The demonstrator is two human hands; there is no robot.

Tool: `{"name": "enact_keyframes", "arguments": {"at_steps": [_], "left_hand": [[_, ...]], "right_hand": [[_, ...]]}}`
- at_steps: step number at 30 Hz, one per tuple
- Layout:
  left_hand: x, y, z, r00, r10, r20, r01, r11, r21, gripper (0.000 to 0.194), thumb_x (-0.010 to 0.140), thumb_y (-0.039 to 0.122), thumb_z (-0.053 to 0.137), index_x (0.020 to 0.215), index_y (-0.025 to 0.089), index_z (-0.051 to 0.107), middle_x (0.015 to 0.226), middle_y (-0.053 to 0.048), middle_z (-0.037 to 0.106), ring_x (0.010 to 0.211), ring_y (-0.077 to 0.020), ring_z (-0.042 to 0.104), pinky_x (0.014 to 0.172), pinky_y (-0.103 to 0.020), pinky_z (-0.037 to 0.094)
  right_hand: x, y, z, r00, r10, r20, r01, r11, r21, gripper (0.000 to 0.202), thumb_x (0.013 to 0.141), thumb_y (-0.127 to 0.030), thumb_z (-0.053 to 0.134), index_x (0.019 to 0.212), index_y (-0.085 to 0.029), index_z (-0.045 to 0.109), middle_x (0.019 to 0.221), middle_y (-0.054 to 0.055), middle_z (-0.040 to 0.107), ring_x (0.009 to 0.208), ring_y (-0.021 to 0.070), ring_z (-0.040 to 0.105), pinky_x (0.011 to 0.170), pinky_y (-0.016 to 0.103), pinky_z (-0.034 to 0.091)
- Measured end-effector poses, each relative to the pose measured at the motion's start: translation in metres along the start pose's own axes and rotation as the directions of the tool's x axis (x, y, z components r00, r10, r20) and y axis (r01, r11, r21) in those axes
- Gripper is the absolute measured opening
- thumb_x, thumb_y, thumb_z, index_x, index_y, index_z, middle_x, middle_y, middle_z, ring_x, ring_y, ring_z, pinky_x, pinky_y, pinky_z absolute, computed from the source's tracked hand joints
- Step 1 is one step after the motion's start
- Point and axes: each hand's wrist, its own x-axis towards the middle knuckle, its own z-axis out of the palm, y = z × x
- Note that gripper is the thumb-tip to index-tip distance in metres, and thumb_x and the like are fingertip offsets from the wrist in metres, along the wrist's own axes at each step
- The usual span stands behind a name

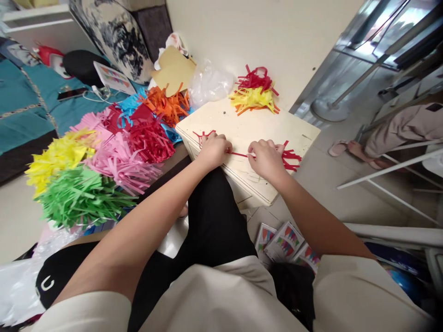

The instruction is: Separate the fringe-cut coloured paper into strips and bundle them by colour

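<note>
Gripping a twisted red paper strip (239, 154) between the left hand (215, 150) and right hand (266, 157), both pinched closed, low over the near part of the cream worktop (242, 124), fringed ends splayed left and right.

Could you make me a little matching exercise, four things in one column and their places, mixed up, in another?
1. Red paper strip
2. Phone
3. Clear plastic bag
4. Printed packets

A. On the teal cloth
B. On the tiled floor
C. Between the left hand and right hand
D. Beside the big orange fringe bundle

Pairs: 1-C, 2-A, 3-D, 4-B
</note>
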Motion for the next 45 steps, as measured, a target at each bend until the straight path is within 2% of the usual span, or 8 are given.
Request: {"name": "enact_keyframes", "arguments": {"at_steps": [6,12,19,22,27,33,39,45], "left_hand": [[-0.015,0.014,0.004,0.983,0.177,-0.043,-0.17,0.977,0.129,0.034,0.104,0.007,0.06,0.095,0.02,0.09,0.12,-0.02,0.082,0.133,-0.0432,0.059,0.112,-0.067,0.042],[-0.044,0.048,0.017,0.971,0.227,-0.079,-0.2,0.944,0.262,0.039,0.114,0.014,0.051,0.125,0.01,0.088,0.123,-0.025,0.079,0.125,-0.0429,0.065,0.118,-0.067,0.044],[-0.049,0.034,0.015,0.984,0.153,-0.094,-0.12,0.949,0.291,0.036,0.111,0.012,0.054,0.111,0.01,0.09,0.118,-0.025,0.078,0.126,-0.0432,0.068,0.117,-0.065,0.047],[-0.038,0.025,0.015,0.982,0.154,-0.106,-0.12,0.953,0.278,0.034,0.107,0.008,0.058,0.101,0.015,0.09,0.117,-0.023,0.079,0.128,-0.0424,0.067,0.118,-0.066,0.046],[-0.008,0.011,0.013,0.98,0.183,-0.078,-0.161,0.96,0.228,0.031,0.109,0.008,0.061,0.094,0.018,0.087,0.112,-0.02,0.081,0.131,-0.041,0.064,0.112,-0.063,0.046],[0.006,0.007,0.012,0.945,0.323,-0.04,-0.298,0.907,0.297,0.028,0.115,0.012,0.061,0.103,0.013,0.086,0.111,-0.022,0.082,0.122,-0.0382,0.066,0.106,-0.058,0.043],[-0.004,0.01,0.0,0.952,0.306,-0.019,-0.292,0.922,0.255,0.024,0.118,0.017,0.06,0.113,0.012,0.083,0.115,-0.022,0.085,0.119,-0.0364,0.072,0.105,-0.054,0.042],[-0.047,0.005,-0.044,0.94,0.341,-0.004,-0.337,0.93,0.147,0.026,0.113,0.011,0.061,0.109,0.015,0.086,0.103,-0.017,0.089,0.11,-0.0318,0.08,0.119,-0.055,0.042]], "right_hand": [[-0.012,-0.006,0.006,0.979,-0.196,-0.055,0.192,0.979,-0.065,0.045,0.108,-0.007,0.053,0.115,-0.025,0.094,0.13,0.016,0.079,0.131,0.0386,0.052,0.118,0.065,0.026],[-0.029,-0.016,0.003,0.98,-0.198,-0.016,0.196,0.977,-0.079,0.046,0.111,-0.011,0.05,0.129,-0.02,0.092,0.139,0.019,0.082,0.139,0.0409,0.056,0.128,0.071,0.026],[-0.058,-0.017,0.011,0.988,-0.148,-0.051,0.145,0.988,-0.058,0.058,0.11,-0.013,0.05,0.16,-0.018,0.079,0.151,0.02,0.082,0.157,0.0441,0.056,0.139,0.081,0.015],[-0.055,-0.017,0.014,0.99,-0.114,-0.08,0.113,0.993,-0.021,0.054,0.111,-0.013,0.048,0.153,-0.017,0.082,0.15,0.021,0.082,0.156,0.0422,0.059,0.141,0.078,0.016],[-0.028,-0.022,0.014,0.992,-0.072,-0.102,0.07,0.997,-0.022,0.035,0.114,-0.021,0.053,0.118,-0.017,0.088,0.129,0.022,0.082,0.134,0.039,0.065,0.135,0.067,0.027],[-0.003,-0.025,0.015,0.991,-0.112,-0.069,0.106,0.99,-0.09,0.031,0.115,-0.02,0.056,0.112,-0.017,0.087,0.123,0.021,0.082,0.128,0.0383,0.062,0.122,0.057,0.03],[0.001,-0.024,0.009,0.989,-0.139,-0.056,0.134,0.988,-0.08,0.033,0.116,-0.017,0.053,0.105,-0.016,0.084,0.116,0.019,0.085,0.122,0.0369,0.063,0.104,0.053,0.031],[-0.006,-0.047,-0.022,0.947,-0.312,-0.072,0.311,0.95,-0.032,0.032,0.115,-0.015,0.05,0.102,-0.019,0.078,0.107,0.016,0.086,0.112,0.0347,0.067,0.1,0.05,0.031]]}}
